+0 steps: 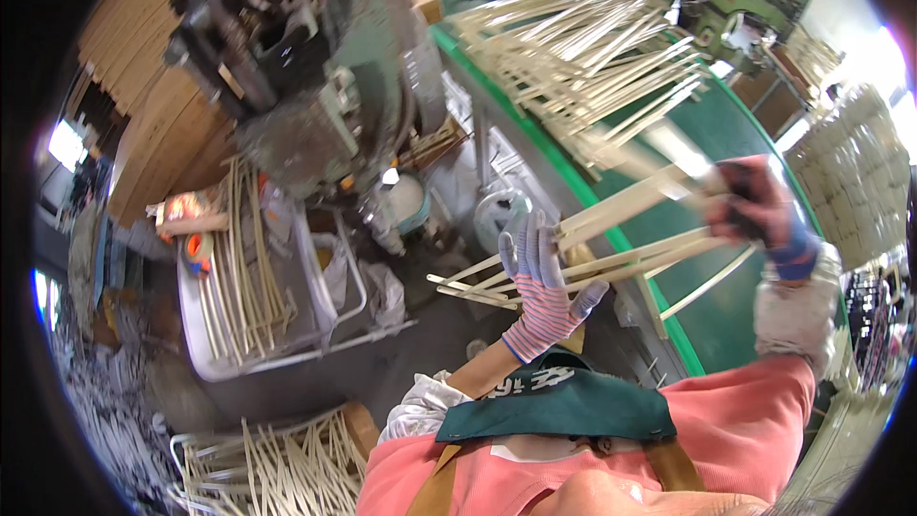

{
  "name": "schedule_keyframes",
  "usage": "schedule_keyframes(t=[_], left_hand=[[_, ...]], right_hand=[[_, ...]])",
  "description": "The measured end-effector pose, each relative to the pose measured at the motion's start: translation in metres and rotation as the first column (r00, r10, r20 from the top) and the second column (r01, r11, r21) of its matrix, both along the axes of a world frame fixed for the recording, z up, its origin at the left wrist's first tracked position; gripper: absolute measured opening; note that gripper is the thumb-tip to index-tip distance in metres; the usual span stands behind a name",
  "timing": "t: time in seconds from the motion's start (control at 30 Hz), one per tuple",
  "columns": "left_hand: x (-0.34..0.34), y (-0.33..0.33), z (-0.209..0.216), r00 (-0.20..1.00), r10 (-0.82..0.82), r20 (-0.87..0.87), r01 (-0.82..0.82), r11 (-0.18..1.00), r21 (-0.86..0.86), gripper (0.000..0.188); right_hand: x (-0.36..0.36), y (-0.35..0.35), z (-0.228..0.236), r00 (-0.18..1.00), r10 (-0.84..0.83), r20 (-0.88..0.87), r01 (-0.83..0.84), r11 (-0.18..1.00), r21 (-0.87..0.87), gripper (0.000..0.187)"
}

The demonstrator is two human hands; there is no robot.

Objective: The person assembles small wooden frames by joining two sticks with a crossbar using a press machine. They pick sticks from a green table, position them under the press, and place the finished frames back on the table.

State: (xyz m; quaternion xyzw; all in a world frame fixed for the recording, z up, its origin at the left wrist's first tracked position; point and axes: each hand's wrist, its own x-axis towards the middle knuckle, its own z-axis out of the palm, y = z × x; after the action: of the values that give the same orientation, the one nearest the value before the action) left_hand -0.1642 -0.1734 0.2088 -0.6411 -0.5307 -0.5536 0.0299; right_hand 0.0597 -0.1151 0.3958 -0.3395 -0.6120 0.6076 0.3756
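Note:
My left hand, in a striped knit glove, has its fingers stretched out against a few long pale strips, which look like bamboo or wood. The strips jut over the edge of the green-topped table. Over the table, my gloved right hand is closed round the dark handle of a tool. The tool's pale, flat end is smeared by motion, so its kind is unclear. Beyond it lies a large loose pile of similar strips on the table.
A heavy green-grey machine stands at the left. Below it, a white cart carries strips and a tape roll. Another bin of strips is at lower left. Wrapped stacks stand right, with more machinery behind.

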Motion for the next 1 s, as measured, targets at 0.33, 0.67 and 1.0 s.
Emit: schedule_keyframes(t=[0.33, 0.67, 1.0], left_hand=[[-0.121, -0.01, -0.069, 0.159, 0.045, 0.986, 0.24, 0.967, -0.083, 0.029], [-0.181, -0.001, -0.086, 0.254, 0.28, 0.926, 0.477, 0.796, -0.372, 0.022], [-0.191, 0.006, -0.076, 0.299, 0.329, 0.896, 0.401, 0.809, -0.431, 0.022]], right_hand=[[-0.218, 0.036, -0.194, 0.762, 0.643, 0.077, -0.536, 0.692, -0.483, 0.043], [-0.236, 0.045, -0.248, 0.692, 0.709, -0.136, -0.636, 0.51, -0.578, 0.047], [-0.264, 0.056, -0.263, 0.619, 0.623, 0.477, -0.672, 0.735, -0.088, 0.026]])
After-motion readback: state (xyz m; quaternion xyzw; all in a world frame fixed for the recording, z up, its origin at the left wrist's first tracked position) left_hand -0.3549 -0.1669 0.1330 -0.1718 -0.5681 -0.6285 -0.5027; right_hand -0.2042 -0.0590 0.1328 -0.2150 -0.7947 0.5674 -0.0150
